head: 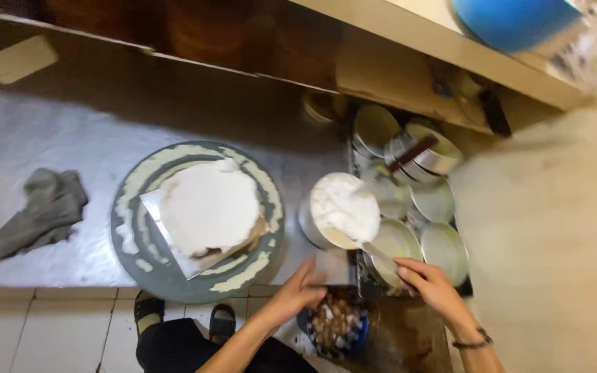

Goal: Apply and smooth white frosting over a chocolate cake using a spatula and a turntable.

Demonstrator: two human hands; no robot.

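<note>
Bare forearms, dark beaded bracelet (473, 341) on right wrist, dark trousers, dark strapped sandals (148, 309)

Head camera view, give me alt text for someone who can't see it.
Seen from above, a person's right hand dips a spatula into a metal bowl of white cream, with the left hand near it. A cream-topped cake sits on a turntable alongside.

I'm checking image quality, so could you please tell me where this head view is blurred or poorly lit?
Head view: soft overall; the right hand and spatula are motion-blurred; the area under the shelf lies in deep shadow; the steel counter shows dull glare; straight edges bow from wide-angle distortion.
</note>
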